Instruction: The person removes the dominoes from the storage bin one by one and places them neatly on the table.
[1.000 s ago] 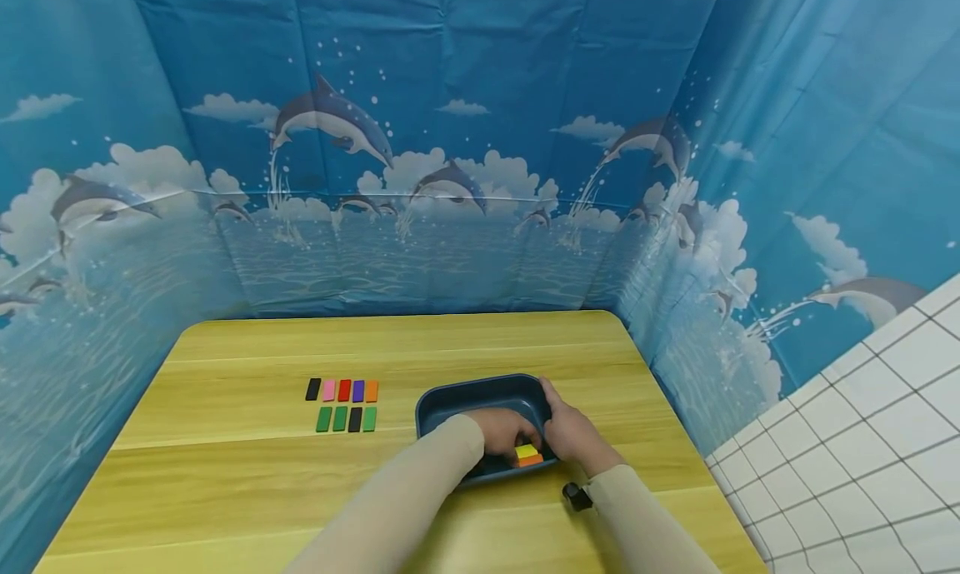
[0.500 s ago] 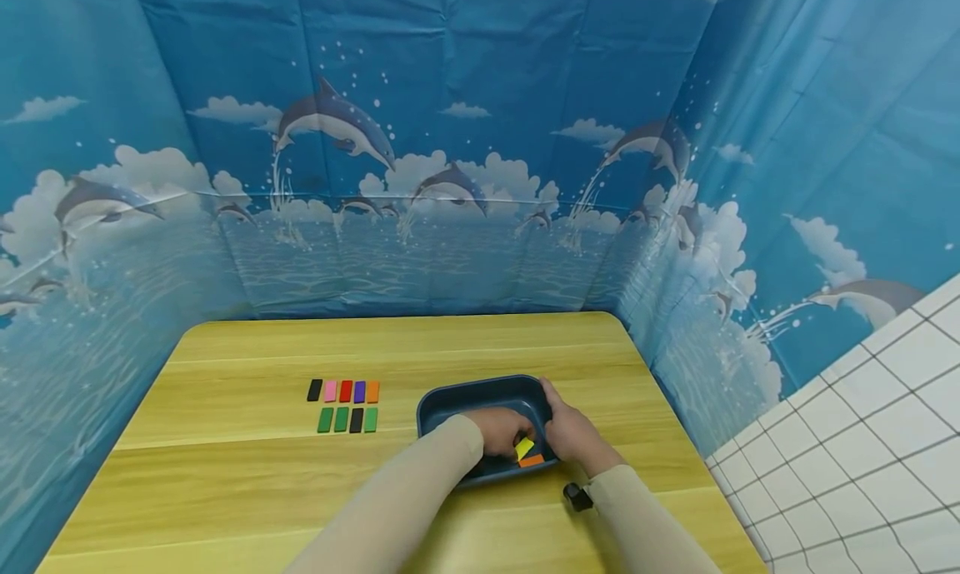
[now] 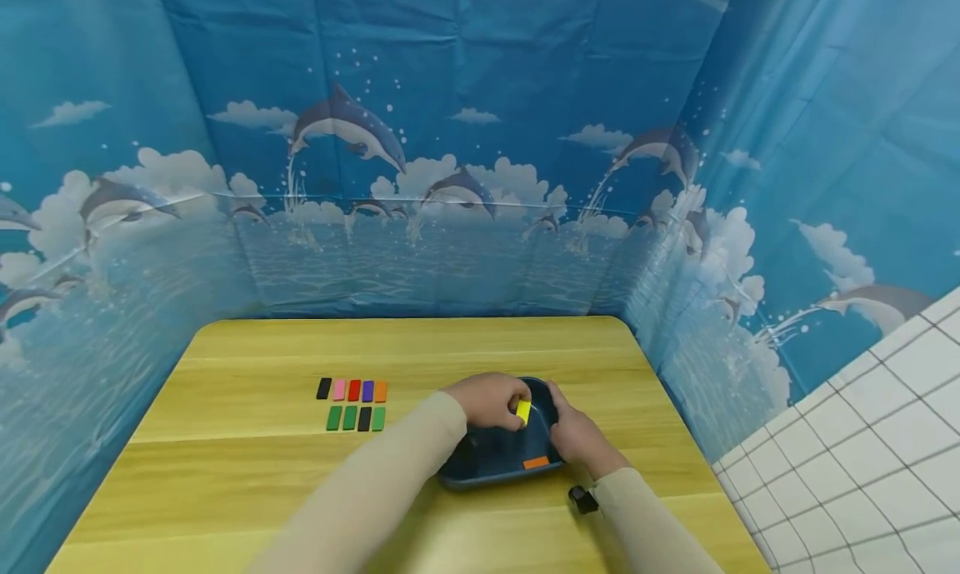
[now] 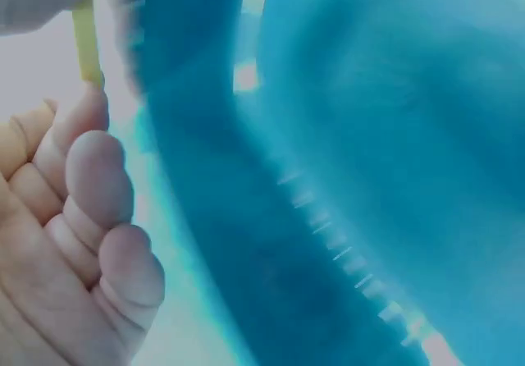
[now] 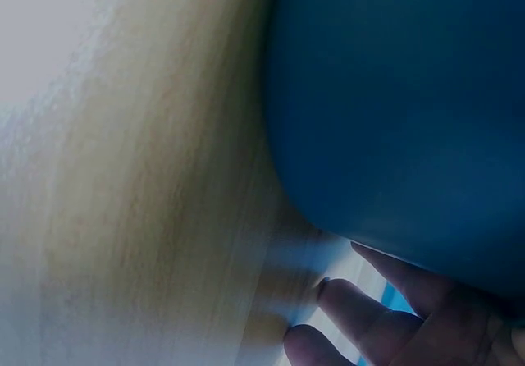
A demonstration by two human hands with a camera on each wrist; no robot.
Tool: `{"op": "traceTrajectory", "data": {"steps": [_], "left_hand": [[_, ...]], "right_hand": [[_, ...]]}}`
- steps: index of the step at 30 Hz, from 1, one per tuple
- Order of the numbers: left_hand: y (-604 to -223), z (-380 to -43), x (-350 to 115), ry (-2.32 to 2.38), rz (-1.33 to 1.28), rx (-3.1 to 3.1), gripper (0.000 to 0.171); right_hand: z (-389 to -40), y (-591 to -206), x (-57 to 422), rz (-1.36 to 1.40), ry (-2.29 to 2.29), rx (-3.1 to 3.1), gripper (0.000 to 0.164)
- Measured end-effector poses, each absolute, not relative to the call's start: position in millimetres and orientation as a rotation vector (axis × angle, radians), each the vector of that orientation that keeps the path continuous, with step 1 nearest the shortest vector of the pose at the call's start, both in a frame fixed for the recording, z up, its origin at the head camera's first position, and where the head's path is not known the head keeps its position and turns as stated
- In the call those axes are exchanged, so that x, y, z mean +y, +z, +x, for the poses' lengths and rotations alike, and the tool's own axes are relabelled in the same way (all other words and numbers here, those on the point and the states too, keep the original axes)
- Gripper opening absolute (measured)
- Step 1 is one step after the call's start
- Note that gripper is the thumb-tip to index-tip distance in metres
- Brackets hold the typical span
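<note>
My left hand (image 3: 489, 399) pinches a small yellow block (image 3: 524, 413) between thumb and fingertips, above the dark blue plastic basin (image 3: 498, 477). In the left wrist view the yellow block (image 4: 86, 44) stands narrow side on between the fingertips, the other fingers curled below it. On the basin's right side my right hand (image 3: 579, 436) holds the rim, thumb along the top edge. The right wrist view shows its fingers (image 5: 361, 317) against the outer wall of the basin (image 5: 394, 120). An orange block (image 3: 536, 462) lies on the basin floor near the front right corner.
Left of the basin, flat blocks lie in two rows. The back row runs black (image 3: 324, 388), pink (image 3: 339, 389), red (image 3: 354, 390), purple (image 3: 367, 391), orange (image 3: 381, 391). Green blocks (image 3: 334, 417) and a black one (image 3: 364, 418) form the front row on the wooden table (image 3: 225, 474).
My left hand has picked the yellow block off the orange one and raised it up and back from the basin floor. The right hand keeps its hold on the rim.
</note>
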State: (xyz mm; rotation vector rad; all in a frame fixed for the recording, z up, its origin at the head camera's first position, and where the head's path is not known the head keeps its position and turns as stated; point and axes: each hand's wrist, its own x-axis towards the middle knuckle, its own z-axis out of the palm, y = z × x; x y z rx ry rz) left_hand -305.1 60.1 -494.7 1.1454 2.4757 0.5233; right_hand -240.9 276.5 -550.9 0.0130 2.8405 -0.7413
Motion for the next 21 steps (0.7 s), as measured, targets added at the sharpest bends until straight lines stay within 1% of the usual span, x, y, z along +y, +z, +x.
{"op": "traceTrajectory", "data": {"steps": [5,9,13,21], "left_hand": [[-456.2,-305.6,10.0,0.686,1.128,2.527,0.050],[-444.0,-303.5,-43.7,0.765,1.020,2.600,0.050],[-453.3,-301.8,-102.1,0.824,0.863,2.661,0.049],[-499.5,-291.7,-211.5,0.869,0.542,2.727,0.052]], "right_hand": [[-240.9,-551.0,277.1,0.005,-0.750,2.855,0.079],[-241.2,-550.6,276.0,0.014,-0.757,2.851,0.079],[-240.8,-551.6,276.2,0.015,-0.747,2.833,0.079],[-243.7,-548.9,274.2,0.049,-0.750,2.810,0.080]]}}
